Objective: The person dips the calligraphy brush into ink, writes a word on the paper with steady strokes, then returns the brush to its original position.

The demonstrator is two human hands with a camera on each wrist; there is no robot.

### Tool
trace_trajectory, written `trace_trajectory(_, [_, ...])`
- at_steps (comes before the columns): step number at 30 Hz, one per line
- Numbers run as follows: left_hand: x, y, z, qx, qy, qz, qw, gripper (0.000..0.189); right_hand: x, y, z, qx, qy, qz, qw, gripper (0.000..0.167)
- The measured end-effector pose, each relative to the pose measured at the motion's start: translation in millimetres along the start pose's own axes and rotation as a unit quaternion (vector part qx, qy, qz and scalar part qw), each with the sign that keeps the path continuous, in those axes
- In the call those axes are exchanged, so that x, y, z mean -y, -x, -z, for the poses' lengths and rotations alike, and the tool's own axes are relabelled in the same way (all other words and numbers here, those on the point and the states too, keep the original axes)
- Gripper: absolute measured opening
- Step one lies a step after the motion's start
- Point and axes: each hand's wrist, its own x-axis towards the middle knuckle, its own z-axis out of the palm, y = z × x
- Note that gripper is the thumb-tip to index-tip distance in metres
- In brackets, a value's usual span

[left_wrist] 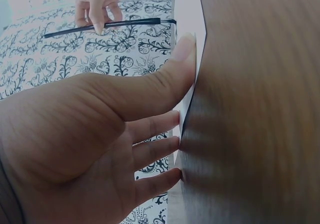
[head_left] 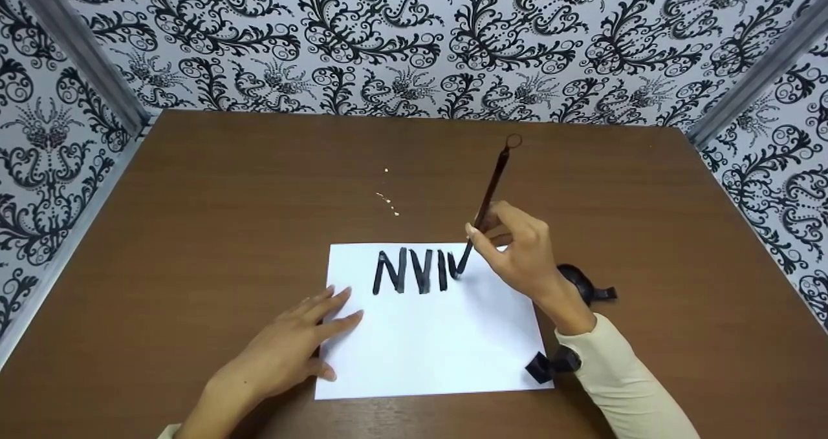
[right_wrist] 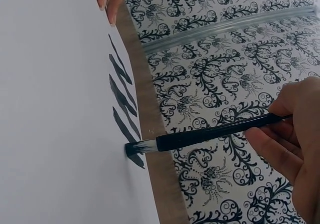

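Observation:
A white sheet of paper lies on the table with a row of thick black strokes near its far edge. My right hand pinches a dark calligraphy brush between thumb and fingers, its looped end tilted up and away. In the right wrist view, the brush's inked tip touches the paper at the last stroke, and pale bristles show above the ink. My left hand rests over the paper's left edge, fingers spread. From the left wrist, its thumb is seen lying on the paper near the corner.
The brown wooden table extends around the sheet. Small pale specks lie beyond the paper. Black pieces stick out on both sides of my right wrist, one overlapping the sheet's right edge. Patterned black-and-white walls enclose the table's back and sides.

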Motion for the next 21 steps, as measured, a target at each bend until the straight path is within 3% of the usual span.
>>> trace_trajectory(21, [-0.7, -0.4, 1.0, 0.011, -0.004, 0.003, 0.9999, 0.077, 5.9, -1.2, 6.0, 0.047, -0.023, -0.023, 0.9983, 0.011])
